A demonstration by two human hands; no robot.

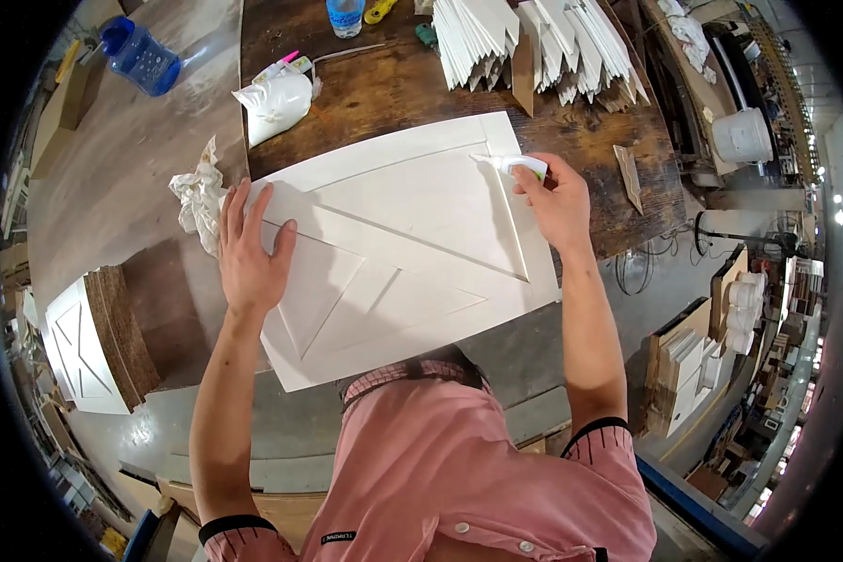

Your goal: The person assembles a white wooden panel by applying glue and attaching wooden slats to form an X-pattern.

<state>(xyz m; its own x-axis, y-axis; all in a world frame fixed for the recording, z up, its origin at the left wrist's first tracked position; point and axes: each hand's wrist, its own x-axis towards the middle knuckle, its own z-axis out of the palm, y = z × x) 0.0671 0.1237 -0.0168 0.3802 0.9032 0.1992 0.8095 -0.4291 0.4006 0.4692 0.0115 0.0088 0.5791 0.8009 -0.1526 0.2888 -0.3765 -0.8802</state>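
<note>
A large white panel (pixel 412 300) with grooves cut in straight and slanting lines lies on the wooden table in front of me. My left hand (pixel 253 248) rests with spread fingers on the panel's left side. Near the far right corner, my right hand (pixel 557 197) grips a small white glue bottle (pixel 526 167) with some green on its label. The bottle's pointed tip meets the panel close to the upper end of the right-hand groove. Beside my left hand lies a crumpled white tissue (pixel 199 199).
Behind the panel stand a white bag (pixel 279 105), a clear bottle with a blue label (pixel 345 17) and stacked white pieces (pixel 478 42). A blue jug (pixel 140 58) is at far left. Stacked grooved panels (pixel 89 347) sit left; a wood scrap (pixel 628 178) lies right.
</note>
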